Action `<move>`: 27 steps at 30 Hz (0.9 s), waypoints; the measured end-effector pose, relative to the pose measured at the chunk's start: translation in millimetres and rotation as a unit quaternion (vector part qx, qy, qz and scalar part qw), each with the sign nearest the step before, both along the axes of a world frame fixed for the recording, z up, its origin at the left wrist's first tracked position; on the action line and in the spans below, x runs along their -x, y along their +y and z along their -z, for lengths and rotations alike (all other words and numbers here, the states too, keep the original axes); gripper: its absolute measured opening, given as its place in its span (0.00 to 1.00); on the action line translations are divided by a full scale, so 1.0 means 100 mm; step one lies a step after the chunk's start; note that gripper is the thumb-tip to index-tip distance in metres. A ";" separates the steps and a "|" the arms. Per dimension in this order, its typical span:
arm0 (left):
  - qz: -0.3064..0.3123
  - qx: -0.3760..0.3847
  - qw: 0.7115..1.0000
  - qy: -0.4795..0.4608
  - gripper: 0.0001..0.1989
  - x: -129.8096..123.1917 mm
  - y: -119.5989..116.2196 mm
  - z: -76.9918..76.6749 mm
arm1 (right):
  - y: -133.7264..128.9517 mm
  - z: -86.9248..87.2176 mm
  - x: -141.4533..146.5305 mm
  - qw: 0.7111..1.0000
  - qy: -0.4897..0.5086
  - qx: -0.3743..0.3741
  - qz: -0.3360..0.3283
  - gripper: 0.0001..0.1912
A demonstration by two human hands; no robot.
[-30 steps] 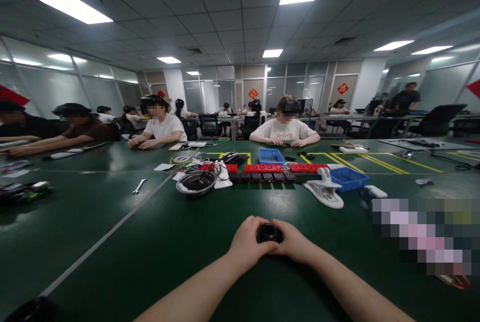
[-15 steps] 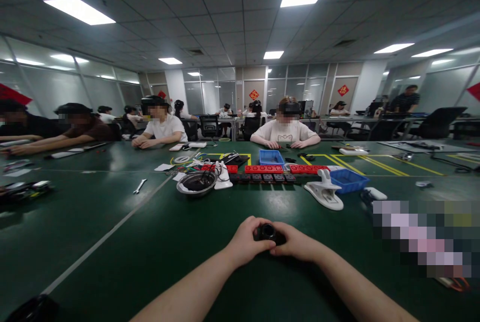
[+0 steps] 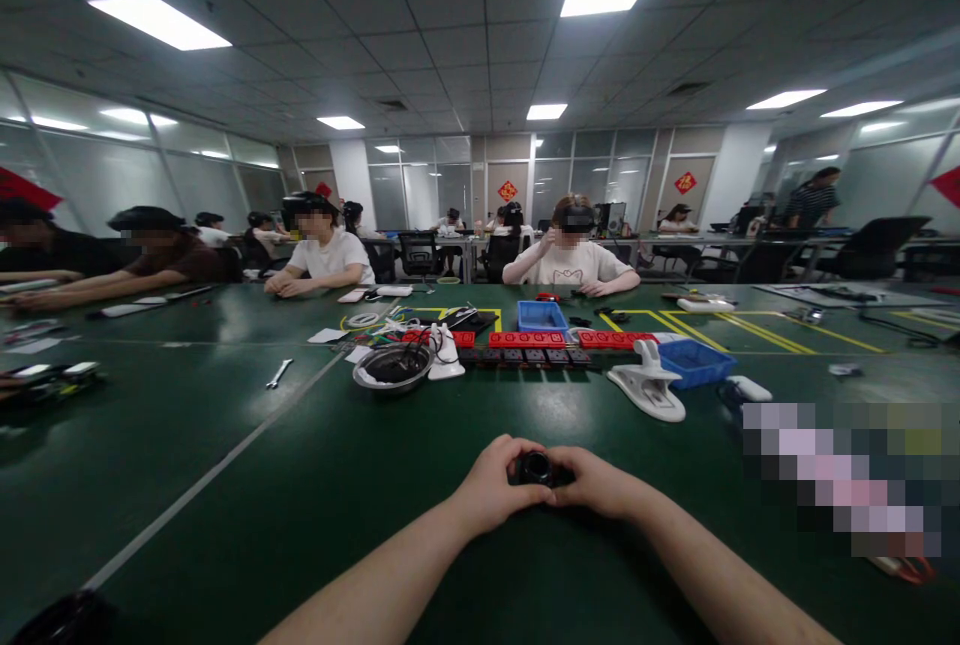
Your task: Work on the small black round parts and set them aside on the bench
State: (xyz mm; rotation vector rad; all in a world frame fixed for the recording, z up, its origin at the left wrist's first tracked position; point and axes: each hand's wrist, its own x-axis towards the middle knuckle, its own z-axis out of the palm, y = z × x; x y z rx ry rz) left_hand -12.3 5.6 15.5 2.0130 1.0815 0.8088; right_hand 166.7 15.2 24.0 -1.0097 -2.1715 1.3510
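Note:
A small black round object with a ring-like opening point(image 3: 537, 467) is held between my two hands, just above the green table point(image 3: 360, 505). My left hand point(image 3: 501, 481) wraps its left side, thumb along the near edge. On the other side, my right hand point(image 3: 592, 481) has its fingers closed on the object's right part. The thumbs nearly meet in front of it. The underside of the object is hidden by the fingers.
Beyond my hands lie a metal bowl point(image 3: 393, 367) with black cable, a white clamp stand point(image 3: 649, 383), blue trays point(image 3: 694, 363) and red strips point(image 3: 528, 339). A wrench point(image 3: 280, 373) lies left. Across the table sits a person point(image 3: 574, 263).
The person across the table has raised one hand towards the head. My right fingers have shifted slightly around the black object, which both hands still hold.

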 end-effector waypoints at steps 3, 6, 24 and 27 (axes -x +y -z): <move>-0.008 -0.004 1.000 0.002 0.21 0.00 -0.01 -0.01 | 0.01 0.04 0.01 0.999 -0.012 -0.016 0.027 0.17; -0.027 -0.008 1.000 -0.001 0.19 -0.02 -0.05 0.00 | 0.01 0.11 0.07 0.991 -0.061 -0.074 0.097 0.17; -0.027 -0.022 0.999 0.004 0.18 -0.01 -0.02 0.01 | -0.01 0.06 0.04 0.998 -0.025 -0.056 0.032 0.22; -0.003 -0.017 1.000 0.017 0.21 0.00 -0.02 -0.01 | -0.01 0.01 0.00 1.000 0.006 0.023 -0.010 0.20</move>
